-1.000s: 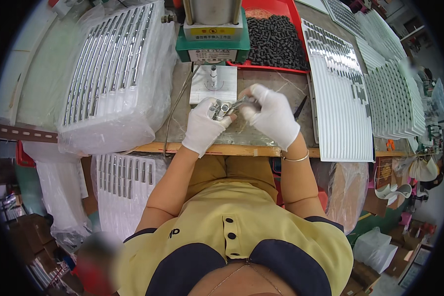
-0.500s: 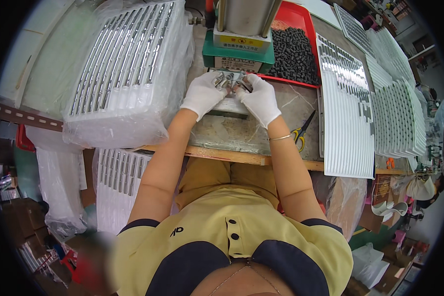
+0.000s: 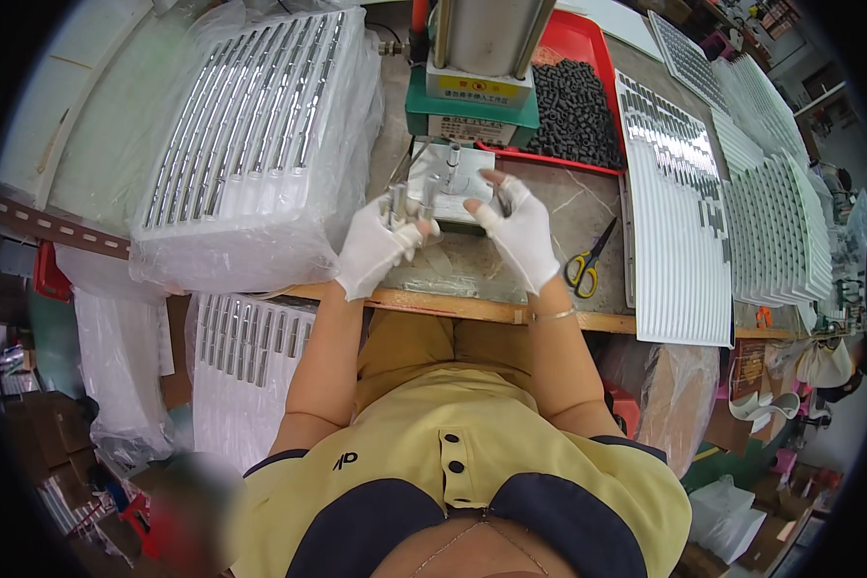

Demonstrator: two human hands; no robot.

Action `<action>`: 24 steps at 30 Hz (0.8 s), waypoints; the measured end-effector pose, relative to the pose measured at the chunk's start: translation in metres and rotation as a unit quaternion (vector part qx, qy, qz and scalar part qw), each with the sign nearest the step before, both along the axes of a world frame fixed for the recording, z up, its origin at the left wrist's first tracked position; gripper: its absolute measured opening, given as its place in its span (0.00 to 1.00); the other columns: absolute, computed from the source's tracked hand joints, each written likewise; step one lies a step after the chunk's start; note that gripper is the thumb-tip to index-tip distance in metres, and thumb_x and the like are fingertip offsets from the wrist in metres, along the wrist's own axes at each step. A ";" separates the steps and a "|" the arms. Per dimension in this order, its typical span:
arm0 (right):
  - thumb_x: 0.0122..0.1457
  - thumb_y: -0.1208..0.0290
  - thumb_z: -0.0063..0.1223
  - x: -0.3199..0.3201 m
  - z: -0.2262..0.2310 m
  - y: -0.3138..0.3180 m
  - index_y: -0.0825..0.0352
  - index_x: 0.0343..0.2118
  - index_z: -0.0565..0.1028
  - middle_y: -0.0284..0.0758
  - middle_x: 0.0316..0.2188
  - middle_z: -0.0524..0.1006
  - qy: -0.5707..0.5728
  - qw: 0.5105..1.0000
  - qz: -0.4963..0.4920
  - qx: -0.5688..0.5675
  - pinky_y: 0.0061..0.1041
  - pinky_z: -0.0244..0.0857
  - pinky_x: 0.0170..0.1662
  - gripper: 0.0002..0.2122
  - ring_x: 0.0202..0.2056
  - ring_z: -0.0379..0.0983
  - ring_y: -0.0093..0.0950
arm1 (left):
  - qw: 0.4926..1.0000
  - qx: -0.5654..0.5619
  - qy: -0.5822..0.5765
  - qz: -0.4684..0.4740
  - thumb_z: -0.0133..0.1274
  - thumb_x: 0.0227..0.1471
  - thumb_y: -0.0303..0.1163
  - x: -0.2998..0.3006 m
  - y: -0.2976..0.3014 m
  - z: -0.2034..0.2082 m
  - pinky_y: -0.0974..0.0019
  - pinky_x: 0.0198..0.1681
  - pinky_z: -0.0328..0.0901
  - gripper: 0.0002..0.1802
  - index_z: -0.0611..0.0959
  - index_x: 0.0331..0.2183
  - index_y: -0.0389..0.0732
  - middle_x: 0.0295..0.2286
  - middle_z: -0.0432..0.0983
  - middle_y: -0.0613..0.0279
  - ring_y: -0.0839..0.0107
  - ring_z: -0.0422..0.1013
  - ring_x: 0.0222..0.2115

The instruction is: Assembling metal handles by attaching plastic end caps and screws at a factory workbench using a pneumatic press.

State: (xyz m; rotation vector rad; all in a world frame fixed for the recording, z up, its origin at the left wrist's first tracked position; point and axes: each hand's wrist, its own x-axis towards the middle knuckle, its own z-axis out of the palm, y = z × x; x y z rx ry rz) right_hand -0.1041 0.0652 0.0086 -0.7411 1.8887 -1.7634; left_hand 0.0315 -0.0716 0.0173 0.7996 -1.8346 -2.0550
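My gloved left hand (image 3: 380, 246) is closed around a few short shiny metal tubes (image 3: 397, 204), which stick up from its fingers. My gloved right hand (image 3: 522, 236) is to the right, thumb and forefinger apart, the other fingers curled around something dark and narrow that I cannot make out. Between and beyond the hands lies the metal base plate (image 3: 432, 189) of a press, with a small metal post (image 3: 455, 154) upright on it. Behind this stands the press's green body (image 3: 416, 114). Neither hand touches the plate.
A red tray (image 3: 599, 39) of small black plastic pieces (image 3: 576, 111) sits at the back right. Scissors (image 3: 588, 265) lie right of my hand. Ridged white trays (image 3: 679, 260) with metal tubes stand further right. A plastic-wrapped tray stack (image 3: 260, 207) fills the left.
Both hands have drawn back toward me from the press plate and moved apart. The plate and its upright post now show, where my hands covered them before.
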 end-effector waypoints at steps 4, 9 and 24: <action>0.54 0.76 0.55 0.018 0.009 0.015 0.71 0.40 0.75 0.26 0.28 0.74 -0.070 0.994 0.069 -0.044 0.15 0.60 0.31 0.11 0.28 0.63 0.14 | 0.992 -0.112 0.006 -0.053 0.63 0.42 0.28 -0.005 0.027 -0.005 0.73 0.23 0.64 0.16 0.78 0.35 0.36 0.25 0.75 0.66 0.80 0.67 0.20; 0.53 0.76 0.56 0.014 0.007 0.027 0.71 0.36 0.76 0.24 0.25 0.73 -0.063 0.997 0.027 -0.031 0.14 0.59 0.31 0.08 0.27 0.62 0.12 | 0.946 -0.313 -0.080 -0.010 0.63 0.41 0.28 -0.017 0.047 -0.005 0.68 0.27 0.67 0.14 0.78 0.32 0.36 0.27 0.77 0.63 0.76 0.70 0.22; 0.63 0.49 0.28 0.009 -0.012 0.029 0.60 0.25 0.69 0.23 0.12 0.50 -0.561 0.753 0.049 -0.340 0.19 0.38 0.16 0.22 0.13 0.43 0.20 | 0.934 0.331 0.005 -0.135 0.57 0.46 0.37 -0.004 0.079 -0.042 0.79 0.14 0.54 0.14 0.76 0.32 0.37 0.22 0.73 0.63 0.81 0.64 0.16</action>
